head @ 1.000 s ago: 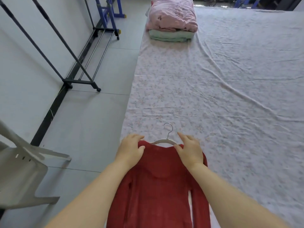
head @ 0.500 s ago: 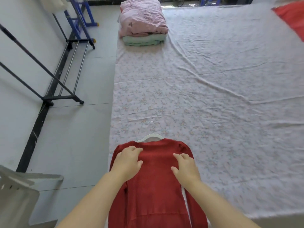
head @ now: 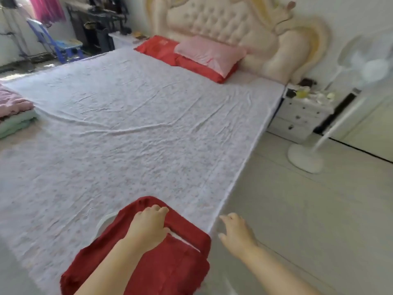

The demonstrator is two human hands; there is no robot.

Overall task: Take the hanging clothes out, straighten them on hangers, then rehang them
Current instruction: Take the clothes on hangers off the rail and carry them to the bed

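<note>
The sweater (head: 161, 262) lies lower centre, at the right edge of the bed (head: 127, 124). The left hand (head: 148, 227) presses flat on it, and the right hand (head: 236, 231) hangs open beside it. A careless tug could drag it off the bed or off its hanger (head: 101, 224).

At the near right corner of the bed (head: 127, 135), sweater (head: 161, 269) on a hanger (head: 102, 222), left hand (head: 148, 226) resting on top, right hand (head: 236, 233) just past the bed edge, over the floor. At the far end, pillows (head: 210, 54) stacked against the headboard (head: 223, 20); at the left edge, folded blankets (head: 12, 116). Right of the bed, nightstand (head: 302, 116) beside the headboard, standing fan (head: 306, 154) further right; beyond the far left corner, a chair (head: 61, 45).
</note>
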